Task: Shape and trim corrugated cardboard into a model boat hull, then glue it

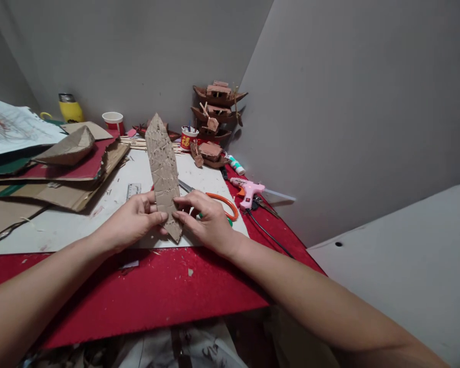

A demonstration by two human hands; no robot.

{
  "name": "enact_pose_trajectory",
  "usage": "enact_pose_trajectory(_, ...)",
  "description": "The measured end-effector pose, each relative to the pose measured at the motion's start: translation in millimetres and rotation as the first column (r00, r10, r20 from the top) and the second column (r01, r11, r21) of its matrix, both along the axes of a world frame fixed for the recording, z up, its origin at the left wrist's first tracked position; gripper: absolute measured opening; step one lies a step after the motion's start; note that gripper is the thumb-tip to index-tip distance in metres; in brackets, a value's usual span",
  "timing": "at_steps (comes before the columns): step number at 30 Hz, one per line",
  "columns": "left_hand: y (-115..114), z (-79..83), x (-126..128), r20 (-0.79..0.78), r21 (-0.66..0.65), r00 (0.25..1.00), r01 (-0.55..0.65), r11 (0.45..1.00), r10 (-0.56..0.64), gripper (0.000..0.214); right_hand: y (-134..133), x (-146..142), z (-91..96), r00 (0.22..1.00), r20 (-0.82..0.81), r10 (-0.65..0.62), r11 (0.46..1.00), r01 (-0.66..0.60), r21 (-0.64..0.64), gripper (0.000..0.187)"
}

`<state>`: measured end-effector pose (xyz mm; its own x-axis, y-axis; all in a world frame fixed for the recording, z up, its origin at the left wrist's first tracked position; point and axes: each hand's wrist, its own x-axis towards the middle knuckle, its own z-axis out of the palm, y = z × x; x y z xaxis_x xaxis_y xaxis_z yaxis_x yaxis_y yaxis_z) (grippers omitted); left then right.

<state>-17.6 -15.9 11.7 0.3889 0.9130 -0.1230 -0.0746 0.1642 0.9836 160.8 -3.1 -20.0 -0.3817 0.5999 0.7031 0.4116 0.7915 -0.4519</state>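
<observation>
A long strip of brown cardboard (163, 163), pointed at both ends and creased across its face, stands tilted up between my hands. My left hand (136, 220) grips its lower left edge, thumb in front and fingers partly behind. On the lower right edge, my right hand (205, 217) pinches the same strip between thumb and fingertips. Scissors with orange handles (232, 209) lie on the white board (203, 174) just beyond my right hand, partly hidden by it. A small clear ruler (134, 190) lies past my left hand.
Stacked cardboard sheets (61, 197) fill the left, topped by a folded cardboard hull (69, 148). Model boats (218, 97) are piled at the back near paper cups (113, 121) and thin sticks (136, 144). A pink glue gun (249, 190) with its cord lies right on the red tabletop (168, 296).
</observation>
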Motion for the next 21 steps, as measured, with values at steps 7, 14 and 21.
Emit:
enact_pose_trajectory(7, -5.9, 2.5, 6.5, -0.017, 0.056, 1.0, 0.005, 0.998, -0.004, 0.032, -5.4, -2.2, 0.8, 0.998, -0.044, -0.045, 0.999, 0.044, -0.018, 0.001)
enact_pose_trajectory(14, -1.3, 18.5, -6.1, -0.001, 0.25, 0.98, -0.19, 0.949, 0.197, 0.025, -4.3, -1.0, -3.0, 1.0, -0.026, 0.017, 1.0, -0.016, 0.016, 0.008)
enact_pose_trajectory(21, -1.2, 18.6, -6.9, -0.035, 0.202, 0.992, -0.108, 0.973, 0.118, 0.029, -9.7, -1.4, 8.6, 0.98, -0.195, 0.029, 0.99, -0.002, 0.138, 0.02)
